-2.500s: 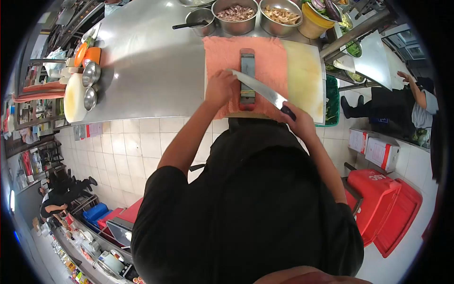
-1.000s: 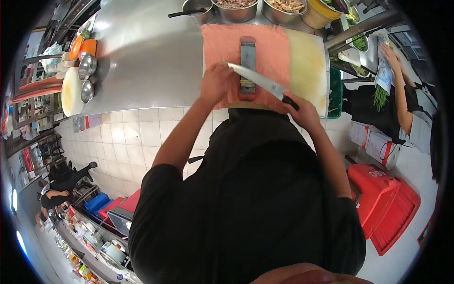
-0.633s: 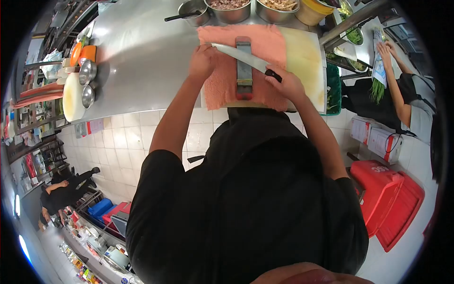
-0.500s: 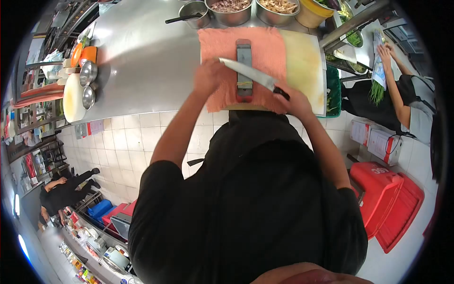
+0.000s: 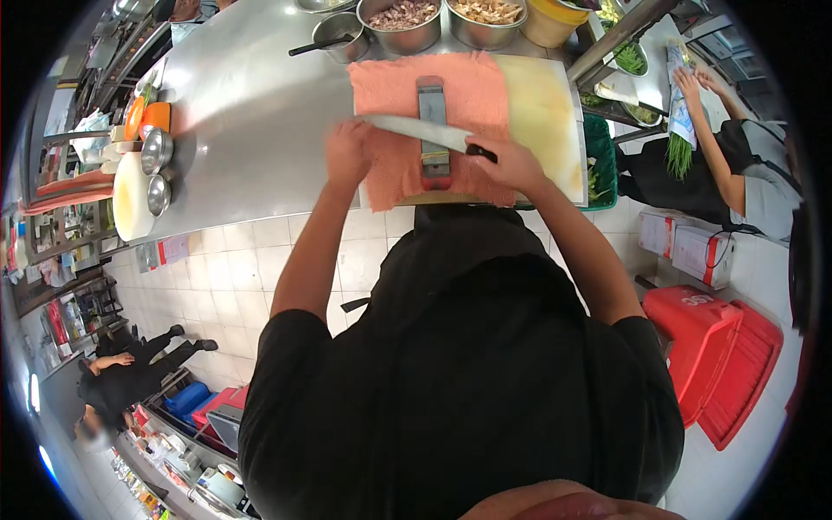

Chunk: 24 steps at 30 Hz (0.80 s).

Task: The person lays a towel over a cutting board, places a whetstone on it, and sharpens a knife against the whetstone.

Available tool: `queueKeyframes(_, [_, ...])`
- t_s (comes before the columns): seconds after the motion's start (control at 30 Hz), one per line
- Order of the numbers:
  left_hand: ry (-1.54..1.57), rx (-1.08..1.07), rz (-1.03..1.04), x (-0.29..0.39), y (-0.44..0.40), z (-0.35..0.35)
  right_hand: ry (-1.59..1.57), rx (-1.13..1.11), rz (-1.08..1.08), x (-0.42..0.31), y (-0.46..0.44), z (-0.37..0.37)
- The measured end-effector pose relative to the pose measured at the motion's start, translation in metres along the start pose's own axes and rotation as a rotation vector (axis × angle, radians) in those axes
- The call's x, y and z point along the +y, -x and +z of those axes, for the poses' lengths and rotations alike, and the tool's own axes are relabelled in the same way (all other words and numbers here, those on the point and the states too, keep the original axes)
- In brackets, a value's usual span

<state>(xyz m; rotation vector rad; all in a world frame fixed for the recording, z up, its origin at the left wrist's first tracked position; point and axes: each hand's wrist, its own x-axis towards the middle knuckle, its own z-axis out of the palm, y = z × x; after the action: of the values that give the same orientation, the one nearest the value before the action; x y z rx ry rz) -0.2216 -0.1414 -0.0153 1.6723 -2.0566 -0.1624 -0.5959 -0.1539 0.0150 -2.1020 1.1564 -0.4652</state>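
A long kitchen knife (image 5: 420, 129) lies across a grey whetstone (image 5: 432, 117), its blade nearly level from side to side. My right hand (image 5: 511, 165) is wrapped round the knife's dark handle, just right of the stone. At the left end, my left hand (image 5: 348, 154) is closed at the blade's tip; its fingers are slightly blurred. The whetstone sits in a holder with a reddish near end, standing lengthwise away from me. Under it a folded orange towel (image 5: 477, 95) covers part of a yellowed cutting board (image 5: 546, 113).
Metal bowls of chopped food (image 5: 400, 26) and a pan with a black-handled utensil (image 5: 336, 36) stand at the back of the steel table (image 5: 251, 113). Small steel bowls (image 5: 158, 152) sit left. On the right, a co-worker (image 5: 737, 169) holds wrapped green stalks; a red bin (image 5: 693, 347) stands below.
The knife has slid left and slightly away from me over the whetstone, with both hands moving along with it. Its blade is now closer to level. The view has shifted slightly.
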Motion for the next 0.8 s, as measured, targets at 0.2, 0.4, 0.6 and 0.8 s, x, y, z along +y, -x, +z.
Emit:
queueKeyframes(0.2, [0.052, 0.141, -0.128, -0.006, 0.015, 0.009, 0.041, -0.002, -0.014, 0.005, -0.020, 0.010])
queueKeyframes(0.4, [-0.057, -0.008, -0.095, -0.008, 0.016, -0.014, 0.012, -0.155, -0.039, 0.006, -0.031, -0.001])
queueKeyframes(0.6, [0.012, 0.147, -0.168, -0.002, 0.028, -0.004, -0.050, -0.078, -0.147, 0.019, -0.044, 0.014])
queueKeyframes(0.8, [-0.048, 0.030, -0.090, -0.014, 0.024, -0.021, 0.054, -0.079, -0.262, 0.013, -0.053, 0.006])
